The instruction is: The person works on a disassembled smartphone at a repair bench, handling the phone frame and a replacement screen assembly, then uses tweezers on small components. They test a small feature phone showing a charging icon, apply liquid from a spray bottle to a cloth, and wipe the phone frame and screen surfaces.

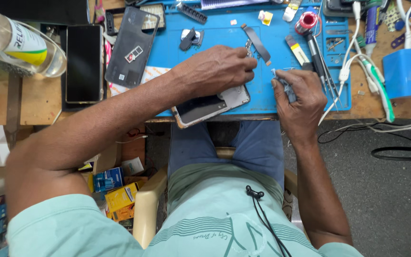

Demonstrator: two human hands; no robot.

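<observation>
Left hand (217,69) presses down on an opened smartphone (210,105) overhanging the blue work mat (243,43), fingertips pinching a small metal part. Right hand (300,97) is closed around a grey cloth. Phone appears thin, rigid, fragile; best held by edges.

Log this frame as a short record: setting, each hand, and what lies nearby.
setting: blue repair mat on a wooden bench
left hand: resting on an opened phone, fingertips pinching a small metal part
right hand: closed around a grey cloth
nearby: dark back cover, flex ribbon, tweezers, another phone
</observation>
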